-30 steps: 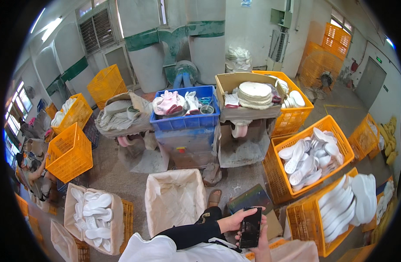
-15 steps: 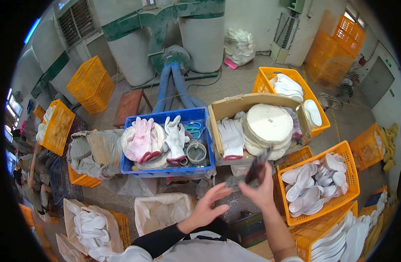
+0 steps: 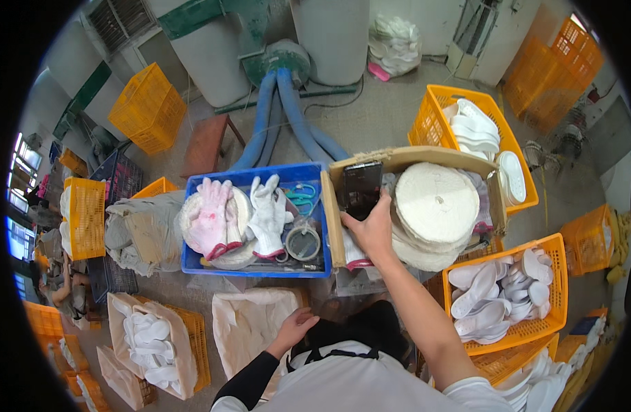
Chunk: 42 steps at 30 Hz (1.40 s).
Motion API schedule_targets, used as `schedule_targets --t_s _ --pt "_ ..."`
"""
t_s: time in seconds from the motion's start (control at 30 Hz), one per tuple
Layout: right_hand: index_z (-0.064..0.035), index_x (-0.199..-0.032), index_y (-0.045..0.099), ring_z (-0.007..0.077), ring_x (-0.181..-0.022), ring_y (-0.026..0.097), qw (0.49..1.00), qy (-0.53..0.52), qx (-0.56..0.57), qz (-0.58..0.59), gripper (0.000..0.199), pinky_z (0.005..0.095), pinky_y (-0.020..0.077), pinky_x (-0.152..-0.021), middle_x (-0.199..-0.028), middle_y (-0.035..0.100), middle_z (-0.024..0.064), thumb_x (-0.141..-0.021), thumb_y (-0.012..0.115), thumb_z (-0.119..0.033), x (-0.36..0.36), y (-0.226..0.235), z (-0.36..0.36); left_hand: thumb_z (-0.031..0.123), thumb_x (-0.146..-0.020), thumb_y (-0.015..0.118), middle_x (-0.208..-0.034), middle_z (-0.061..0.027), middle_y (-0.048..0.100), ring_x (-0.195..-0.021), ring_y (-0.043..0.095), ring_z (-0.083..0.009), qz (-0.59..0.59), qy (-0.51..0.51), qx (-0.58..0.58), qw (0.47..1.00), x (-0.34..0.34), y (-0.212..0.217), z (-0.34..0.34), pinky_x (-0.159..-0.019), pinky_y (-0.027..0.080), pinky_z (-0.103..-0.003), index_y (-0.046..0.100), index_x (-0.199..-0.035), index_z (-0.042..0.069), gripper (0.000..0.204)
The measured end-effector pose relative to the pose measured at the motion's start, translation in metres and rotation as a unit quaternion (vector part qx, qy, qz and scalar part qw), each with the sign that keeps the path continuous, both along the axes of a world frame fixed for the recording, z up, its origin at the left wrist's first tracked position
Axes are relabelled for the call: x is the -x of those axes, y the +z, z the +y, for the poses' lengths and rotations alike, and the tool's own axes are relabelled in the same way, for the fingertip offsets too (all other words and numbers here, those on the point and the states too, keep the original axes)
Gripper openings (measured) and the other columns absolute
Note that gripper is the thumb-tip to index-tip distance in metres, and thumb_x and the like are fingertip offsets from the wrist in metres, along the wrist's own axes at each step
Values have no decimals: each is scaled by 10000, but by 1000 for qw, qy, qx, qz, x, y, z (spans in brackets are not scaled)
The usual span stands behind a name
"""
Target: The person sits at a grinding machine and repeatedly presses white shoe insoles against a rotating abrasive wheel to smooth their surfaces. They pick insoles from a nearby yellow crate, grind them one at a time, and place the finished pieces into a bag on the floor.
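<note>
A black smartphone point(image 3: 363, 187) is in my right hand point(image 3: 372, 232), my thumb on its left side and fingers on its right. It sits inside the left part of an open cardboard box point(image 3: 335, 237), over a white knit glove point(image 3: 357, 255) that it mostly hides. Beside the phone, a stack of round white cloth discs point(image 3: 437, 206) fills much of the box. Down by my dark-clad lap, my left hand point(image 3: 295, 329) holds nothing, its fingers loosely extended beside a cloth-lined container point(image 3: 240, 323).
Left of the cardboard box, a blue bin point(image 3: 257, 272) holds work gloves point(image 3: 269, 216), scissors point(image 3: 302, 196) and a roll of tape point(image 3: 303, 244). Orange crates point(image 3: 557, 302) with white shoe soles point(image 3: 484, 302) stand at right. Blue hoses point(image 3: 295, 117) run behind the bins.
My right hand has carried the phone forward from near my body into the cardboard box. My left hand has drawn back down and left to my lap. The view has shifted slightly.
</note>
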State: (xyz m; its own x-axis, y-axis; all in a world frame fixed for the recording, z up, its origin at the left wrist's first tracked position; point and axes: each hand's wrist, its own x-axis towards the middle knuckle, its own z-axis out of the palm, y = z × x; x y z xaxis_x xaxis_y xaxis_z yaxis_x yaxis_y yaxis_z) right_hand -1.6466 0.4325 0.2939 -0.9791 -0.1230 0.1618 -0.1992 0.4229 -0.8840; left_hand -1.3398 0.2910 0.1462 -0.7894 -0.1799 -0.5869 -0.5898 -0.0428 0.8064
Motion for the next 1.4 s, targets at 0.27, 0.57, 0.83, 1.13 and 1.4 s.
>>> schedule_targets --t_s 0.27,0.57,0.83,1.13,1.4 --pt "-32 -1292 618 361 -1099 656 943 331 8 -30 447 424 525 -978 -1157 681 163 -897 748 -195 -116 -47 183 284 -876 800 -1146 -210 721 -1065 704 -333 -8 -202 233 951 -11 -60 75 -931 555 -408 684 -1221 5 459" --pt "-140 -1057 774 309 -1046 654 780 428 -338 -306 280 460 526 -883 -1032 714 107 -946 667 -373 -161 -218 453 225 -935 710 -1006 -127 766 -920 720 -250 -258 -452 -41 853 -36 -32 152 -844 557 -364 767 -1079 46 236" --pt "-74 -1014 745 349 -882 713 742 376 -209 -514 271 444 567 -784 -940 742 171 -953 668 -326 -258 -187 447 228 -934 688 -1330 -230 598 -1206 589 -437 23 -519 165 839 -14 -273 247 -1003 487 -530 556 -1398 56 512" --pt "-125 -1032 776 213 -863 727 742 371 -253 -498 322 344 564 -833 -920 751 111 -890 758 -413 -227 -297 502 230 -1036 478 -1117 -247 715 -930 710 -416 -41 -467 233 852 -46 -352 319 -820 570 -529 564 -1389 26 416" --pt "-48 -1111 744 239 -860 728 818 423 -254 -294 274 351 572 -820 -978 751 134 -867 756 -173 -118 -299 337 423 -1025 594 -1225 -230 685 -1103 661 -410 94 -274 59 955 38 -337 217 -919 511 -503 511 -1468 93 559"
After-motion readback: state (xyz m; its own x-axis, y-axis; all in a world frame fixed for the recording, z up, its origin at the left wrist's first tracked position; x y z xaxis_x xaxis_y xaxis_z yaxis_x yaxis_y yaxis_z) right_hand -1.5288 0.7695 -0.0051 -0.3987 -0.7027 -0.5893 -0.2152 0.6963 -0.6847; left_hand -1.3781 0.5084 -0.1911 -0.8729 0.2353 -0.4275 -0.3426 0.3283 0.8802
